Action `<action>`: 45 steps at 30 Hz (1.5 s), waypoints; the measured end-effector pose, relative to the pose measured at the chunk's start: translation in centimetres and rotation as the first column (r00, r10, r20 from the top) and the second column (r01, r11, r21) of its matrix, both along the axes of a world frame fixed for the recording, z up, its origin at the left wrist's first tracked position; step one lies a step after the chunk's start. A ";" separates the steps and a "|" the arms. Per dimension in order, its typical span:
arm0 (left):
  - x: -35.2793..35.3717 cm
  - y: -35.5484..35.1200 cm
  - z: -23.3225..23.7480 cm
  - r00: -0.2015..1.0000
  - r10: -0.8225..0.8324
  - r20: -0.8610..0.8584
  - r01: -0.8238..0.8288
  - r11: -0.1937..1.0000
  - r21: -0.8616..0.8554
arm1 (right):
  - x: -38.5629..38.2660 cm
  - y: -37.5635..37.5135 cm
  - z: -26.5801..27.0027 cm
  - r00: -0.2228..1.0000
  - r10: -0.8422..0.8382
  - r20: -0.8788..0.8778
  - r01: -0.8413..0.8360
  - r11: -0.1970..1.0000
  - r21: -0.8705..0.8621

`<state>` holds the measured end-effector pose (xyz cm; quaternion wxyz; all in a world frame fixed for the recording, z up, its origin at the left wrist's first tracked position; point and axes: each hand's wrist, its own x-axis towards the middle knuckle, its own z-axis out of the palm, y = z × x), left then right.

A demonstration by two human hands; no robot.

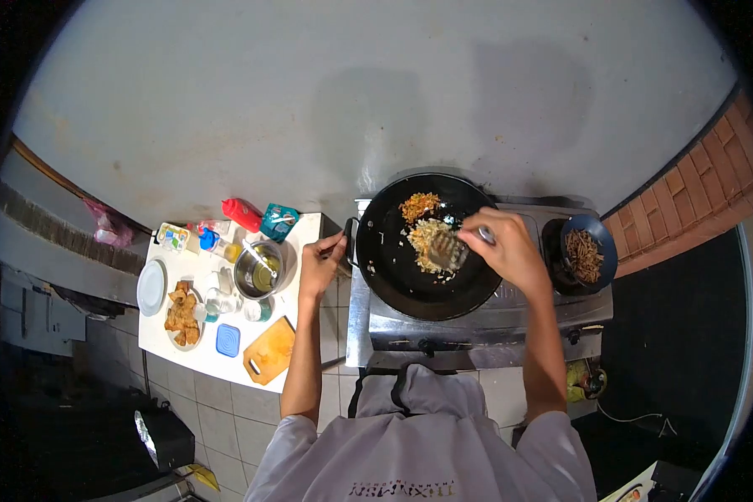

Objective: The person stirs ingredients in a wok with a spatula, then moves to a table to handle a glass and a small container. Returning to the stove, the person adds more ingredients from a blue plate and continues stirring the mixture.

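Shirt lettering (pixel 402 489) is hard to read; left hand (pixel 320 263) pinches wok handle (pixel 349 227), right hand (pixel 507 247) grips spatula (pixel 450 250)

Hands: two, left hand (pixel 320 263) and right hand (pixel 504 247)
Black wok (pixel 393 289): one
Spatula (pixel 449 250): one
Food heaps (pixel 420 206) in wok: two
Stove (pixel 468 340): one
Cutting board (pixel 271 350): one
Red bottle (pixel 242 215): one
Green pouch (pixel 279 222): one

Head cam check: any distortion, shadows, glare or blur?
Head view: fisheye bowing, black corners; head view: soft shadows on the wall, glare along the stove's left edge, near-washed-out white table; head view: spatula below the right hand looks smeared, possibly motion blur.
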<state>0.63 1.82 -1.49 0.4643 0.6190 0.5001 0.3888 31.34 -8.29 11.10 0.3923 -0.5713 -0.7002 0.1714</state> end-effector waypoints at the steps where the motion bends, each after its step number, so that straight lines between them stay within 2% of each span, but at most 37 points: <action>1: 0.0 0.0 0.0 1.000 0.005 0.002 -0.005 1.000 0.000 | 0.2 -0.6 0.6 0.996 0.092 -0.003 -0.092 0.991 -0.095; 2: 0.1 0.0 0.0 1.000 0.010 0.000 -0.010 1.000 -0.003 | 0.1 -0.8 0.4 0.995 0.095 -0.002 -0.095 0.991 -0.096; 4: 0.3 -0.1 0.3 1.000 0.015 0.000 -0.015 1.000 -0.011 | 0.0 -0.8 -0.7 0.975 0.220 -0.029 -0.221 0.959 -0.176; 5: 0.4 -0.2 0.6 0.999 0.025 -0.030 -0.026 0.999 -0.021 | -0.2 -0.2 -1.8 0.968 0.250 0.015 -0.247 0.964 -0.098; 6: 0.4 -0.3 0.8 0.997 0.033 -0.064 -0.035 0.999 -0.029 | -0.4 0.4 -2.4 0.969 0.246 0.011 -0.243 0.965 -0.099; 8: 0.4 -0.4 0.4 0.999 0.027 -0.030 -0.027 1.000 -0.003 | -0.5 1.4 -3.0 0.974 0.204 0.097 -0.205 0.979 -0.008; 9: 0.5 -0.3 0.5 1.000 0.029 0.012 -0.029 0.999 0.025 | -0.5 1.4 -2.4 0.985 0.137 0.101 -0.132 0.990 -0.051; 10: 0.5 -0.1 0.6 1.000 0.029 0.010 -0.029 0.999 0.028 | -0.4 1.3 -2.0 0.986 0.137 0.101 -0.132 0.990 -0.048; 12: 0.4 -0.3 0.7 1.000 0.026 0.005 -0.026 1.000 -0.012 | 0.0 0.8 -1.5 0.993 -0.072 -0.094 0.081 0.992 0.093; 13: 0.4 -0.5 0.7 1.000 0.029 0.002 -0.029 0.999 -0.014 | 0.2 0.5 -1.2 0.984 -0.158 -0.088 0.172 0.968 0.182; 14: 0.4 -0.4 0.8 0.999 0.033 -0.009 -0.033 0.999 -0.020 | 0.5 0.2 -0.9 0.984 -0.157 -0.089 0.170 0.969 0.181; 16: 0.5 -0.6 0.7 0.999 0.032 -0.022 -0.033 0.999 -0.031 | 1.2 -1.0 -0.6 0.944 -0.331 0.009 0.324 0.929 0.178; 18: 0.6 -0.6 0.7 0.999 0.036 -0.031 -0.037 0.999 -0.010 | 1.7 -2.3 -0.7 0.953 -0.302 -0.009 0.300 0.945 0.131; 20: 0.6 -0.6 0.8 0.999 0.038 -0.037 -0.038 0.999 -0.022 | 2.3 -3.7 -0.6 0.983 -0.169 0.071 0.167 0.985 0.030; 21: 0.7 -0.6 0.8 0.998 0.043 -0.040 -0.045 0.998 -0.037 | 2.8 -4.4 -0.8 0.983 -0.171 0.072 0.169 0.985 0.032; 23: 0.9 -0.8 1.0 0.998 0.057 -0.040 -0.058 0.998 -0.024 | 3.8 -5.8 -1.2 0.997 -0.064 0.045 0.063 0.998 0.026; 24: 1.0 -0.9 1.1 0.997 0.069 -0.042 -0.070 0.997 -0.011 | 4.2 -6.5 -1.0 0.997 -0.066 0.045 0.065 0.998 0.026; 26: 1.2 -1.0 1.2 0.996 0.078 -0.040 -0.078 0.997 0.005 | 5.0 -7.9 -0.4 0.999 -0.003 -0.046 0.002 1.000 -0.020; 27: 1.4 -1.1 1.2 0.995 0.090 -0.038 -0.089 0.996 0.021 | 5.7 -8.6 -0.8 1.000 -0.004 -0.003 0.004 0.998 -0.063; 31: 1.4 -0.8 0.4 0.992 0.119 -0.044 -0.118 0.993 0.031 | 8.7 -11.2 -4.5 0.999 -0.051 -0.013 0.050 0.993 -0.103; 33: 1.4 -0.8 -0.1 0.987 0.153 -0.039 -0.147 0.981 0.123 | 9.7 -12.8 -6.3 0.980 -0.192 0.058 0.194 0.980 -0.040; 37: 1.8 -0.7 -0.5 0.981 0.187 -0.041 -0.183 0.979 0.092 | 11.7 -15.1 -10.7 0.971 -0.238 -0.001 0.238 0.971 -0.019; 42: 2.6 -1.1 -0.4 0.980 0.198 0.019 -0.199 0.973 0.115 | 13.4 -16.9 -17.5 0.904 -0.420 0.079 0.420 0.907 0.012; 44: 2.4 -1.1 -0.7 0.973 0.229 0.016 -0.230 0.970 0.080 | 13.9 -17.3 -19.7 0.915 -0.391 0.098 0.388 0.920 0.048; 45: 2.2 -1.0 -1.1 0.972 0.233 0.012 -0.233 0.969 0.084 | 13.5 -17.1 -20.1 0.897 -0.419 0.139 0.423 0.906 0.004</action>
